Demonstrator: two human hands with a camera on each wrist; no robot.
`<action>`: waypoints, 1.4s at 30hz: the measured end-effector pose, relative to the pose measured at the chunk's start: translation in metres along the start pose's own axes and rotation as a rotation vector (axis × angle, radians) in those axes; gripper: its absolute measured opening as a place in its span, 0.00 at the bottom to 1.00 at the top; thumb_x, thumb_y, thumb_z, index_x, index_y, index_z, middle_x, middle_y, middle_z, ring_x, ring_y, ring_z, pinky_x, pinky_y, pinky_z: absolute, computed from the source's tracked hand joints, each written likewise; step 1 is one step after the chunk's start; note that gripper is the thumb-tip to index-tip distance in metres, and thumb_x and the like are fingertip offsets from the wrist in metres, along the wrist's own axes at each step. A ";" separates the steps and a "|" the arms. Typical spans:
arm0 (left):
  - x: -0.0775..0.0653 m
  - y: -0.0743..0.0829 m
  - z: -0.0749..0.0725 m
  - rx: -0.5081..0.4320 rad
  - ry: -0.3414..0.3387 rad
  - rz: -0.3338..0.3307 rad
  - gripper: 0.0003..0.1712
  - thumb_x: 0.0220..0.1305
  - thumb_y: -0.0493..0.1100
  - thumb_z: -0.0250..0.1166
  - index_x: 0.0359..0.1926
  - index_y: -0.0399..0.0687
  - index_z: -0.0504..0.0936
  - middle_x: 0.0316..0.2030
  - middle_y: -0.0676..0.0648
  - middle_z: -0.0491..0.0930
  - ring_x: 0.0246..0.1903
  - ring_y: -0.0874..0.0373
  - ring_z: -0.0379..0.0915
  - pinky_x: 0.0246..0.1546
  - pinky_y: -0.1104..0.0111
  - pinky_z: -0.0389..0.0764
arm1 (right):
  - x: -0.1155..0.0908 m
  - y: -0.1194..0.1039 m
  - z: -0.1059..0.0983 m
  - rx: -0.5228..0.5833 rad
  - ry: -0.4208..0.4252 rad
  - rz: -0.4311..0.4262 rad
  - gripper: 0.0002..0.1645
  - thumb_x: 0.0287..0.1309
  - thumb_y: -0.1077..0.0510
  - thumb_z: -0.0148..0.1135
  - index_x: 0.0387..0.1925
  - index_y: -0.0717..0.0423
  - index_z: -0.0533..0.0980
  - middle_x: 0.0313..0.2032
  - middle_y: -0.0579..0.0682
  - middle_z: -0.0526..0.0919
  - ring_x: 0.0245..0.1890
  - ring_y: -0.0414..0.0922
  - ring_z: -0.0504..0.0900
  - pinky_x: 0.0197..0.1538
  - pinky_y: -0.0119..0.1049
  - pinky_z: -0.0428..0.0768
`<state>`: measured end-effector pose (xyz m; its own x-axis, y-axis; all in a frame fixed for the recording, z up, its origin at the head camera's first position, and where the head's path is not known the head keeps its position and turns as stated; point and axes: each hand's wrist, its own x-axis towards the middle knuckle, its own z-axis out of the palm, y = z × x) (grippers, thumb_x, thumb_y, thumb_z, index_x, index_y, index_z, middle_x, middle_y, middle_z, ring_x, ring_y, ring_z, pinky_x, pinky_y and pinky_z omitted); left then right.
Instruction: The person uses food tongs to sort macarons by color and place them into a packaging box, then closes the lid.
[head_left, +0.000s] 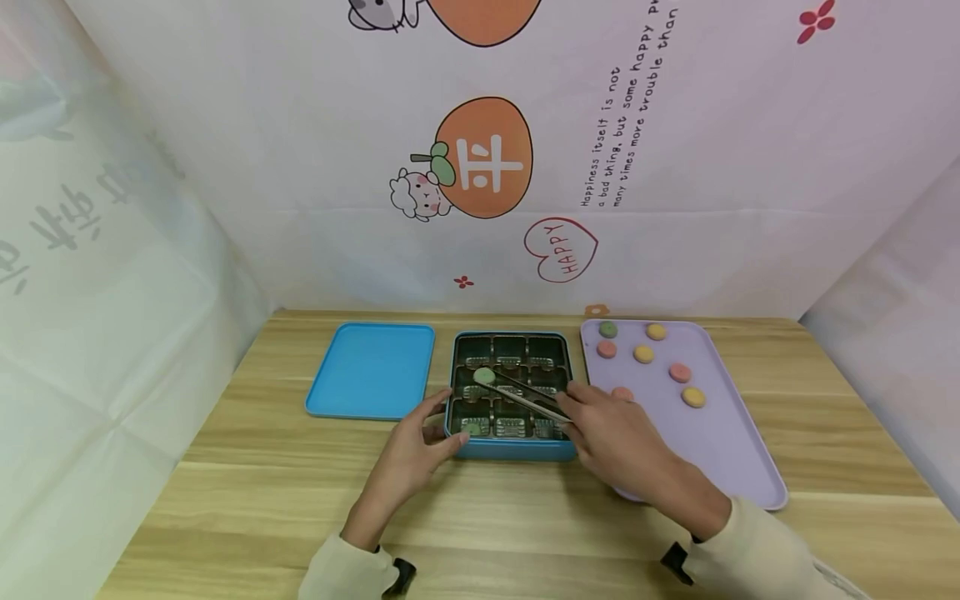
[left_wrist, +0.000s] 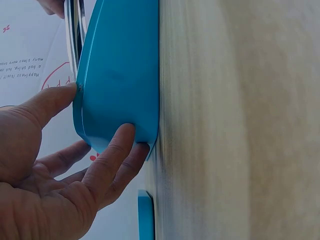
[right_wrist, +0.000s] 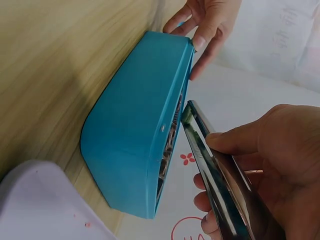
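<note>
A blue square box (head_left: 517,451) holds a dark insert divided into several compartments. At its front left corner my left hand (head_left: 408,458) holds it, thumb on the rim and fingers against the side (left_wrist: 120,65). My right hand (head_left: 626,437) grips metal tongs (head_left: 534,407), which reach leftward over the box. Between the tips of the tongs is a green macaron (head_left: 484,377), above the left compartment of the middle row. Another green macaron (head_left: 472,428) lies in the front left compartment, partly hidden near my left thumb.
A lilac tray (head_left: 720,458) to the right bears several pink, yellow and green macarons; my right hand partly covers a pink macaron (head_left: 622,392). On the left a blue lid (head_left: 371,367) lies flat. A printed white cloth (head_left: 337,242) hangs behind the wooden table (head_left: 465,517).
</note>
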<state>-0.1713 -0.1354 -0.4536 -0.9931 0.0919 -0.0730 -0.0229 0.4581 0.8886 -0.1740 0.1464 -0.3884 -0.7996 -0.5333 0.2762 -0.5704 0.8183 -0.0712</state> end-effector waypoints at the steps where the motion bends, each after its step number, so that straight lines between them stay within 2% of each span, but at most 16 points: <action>1: 0.000 0.000 0.000 0.002 0.000 0.000 0.41 0.68 0.47 0.74 0.78 0.53 0.68 0.72 0.35 0.71 0.58 0.41 0.83 0.47 0.54 0.87 | 0.001 -0.001 0.001 0.001 0.004 -0.007 0.16 0.60 0.62 0.74 0.51 0.59 0.85 0.37 0.47 0.80 0.33 0.41 0.79 0.25 0.33 0.74; 4: 0.000 0.000 0.000 0.008 0.001 0.002 0.41 0.68 0.47 0.74 0.78 0.53 0.68 0.72 0.35 0.72 0.58 0.41 0.83 0.47 0.53 0.87 | 0.005 -0.002 0.003 0.005 0.005 -0.022 0.14 0.60 0.63 0.74 0.49 0.59 0.85 0.33 0.46 0.76 0.30 0.39 0.75 0.25 0.30 0.70; 12: 0.000 0.000 0.000 0.018 0.004 0.006 0.41 0.68 0.47 0.74 0.78 0.54 0.69 0.71 0.34 0.72 0.58 0.41 0.83 0.47 0.53 0.86 | 0.012 -0.006 0.004 0.012 -0.033 -0.030 0.10 0.62 0.63 0.72 0.46 0.58 0.85 0.33 0.47 0.76 0.28 0.40 0.73 0.23 0.29 0.66; 18: -0.001 0.001 0.000 0.022 0.007 0.007 0.41 0.68 0.47 0.74 0.78 0.54 0.69 0.72 0.35 0.72 0.58 0.41 0.83 0.48 0.52 0.86 | 0.017 -0.009 0.001 0.005 -0.075 -0.027 0.12 0.63 0.64 0.71 0.48 0.60 0.85 0.35 0.48 0.78 0.29 0.41 0.76 0.25 0.30 0.70; 30: 0.000 0.001 0.000 0.032 0.008 -0.004 0.41 0.68 0.48 0.74 0.78 0.54 0.69 0.71 0.36 0.73 0.57 0.43 0.83 0.48 0.53 0.85 | 0.025 -0.014 -0.009 -0.014 -0.159 -0.009 0.13 0.63 0.64 0.71 0.49 0.62 0.85 0.38 0.51 0.81 0.30 0.44 0.77 0.22 0.30 0.68; 36: 0.000 0.001 0.000 0.032 0.011 -0.004 0.41 0.68 0.48 0.74 0.78 0.54 0.69 0.71 0.36 0.73 0.56 0.44 0.83 0.47 0.54 0.85 | 0.031 -0.016 -0.014 -0.019 -0.213 0.024 0.16 0.64 0.63 0.71 0.53 0.62 0.85 0.44 0.53 0.84 0.32 0.45 0.80 0.18 0.30 0.65; 42: 0.000 0.002 0.000 0.026 0.011 -0.006 0.41 0.67 0.47 0.74 0.78 0.54 0.69 0.70 0.36 0.74 0.55 0.45 0.84 0.46 0.55 0.84 | 0.034 -0.017 -0.015 -0.014 -0.253 0.040 0.18 0.65 0.62 0.70 0.55 0.63 0.84 0.46 0.54 0.84 0.35 0.48 0.82 0.19 0.32 0.67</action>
<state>-0.1714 -0.1345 -0.4515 -0.9942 0.0796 -0.0727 -0.0256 0.4814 0.8761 -0.1888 0.1173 -0.3629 -0.8443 -0.5353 0.0245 -0.5357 0.8420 -0.0631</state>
